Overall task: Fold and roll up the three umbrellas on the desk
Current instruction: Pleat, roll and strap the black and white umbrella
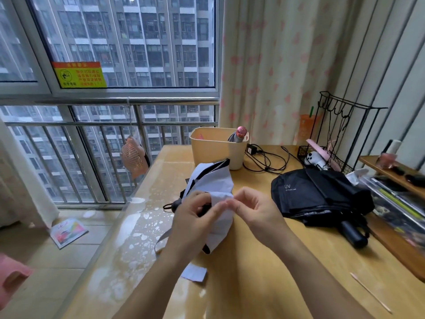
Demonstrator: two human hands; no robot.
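Note:
A pale lilac umbrella (213,180) with a black lining is held above the middle of the wooden desk (264,261), its canopy loose and creased. My left hand (195,217) grips its body, fingers curled round the fabric and black shaft. My right hand (250,208) pinches a fold of the lilac fabric just right of the left hand. A black umbrella (322,194) marked "UV" lies loosely collapsed at the right, handle toward me. A third umbrella (239,134), rolled and grey with a pink cap, stands in the beige bin (213,148).
Black cables (266,160) lie behind the bin. A black wire rack (333,139) and a low wooden shelf (391,171) crowd the right edge. A thin wooden stick (370,293) rests near the front right. A window railing (110,125) runs along the left.

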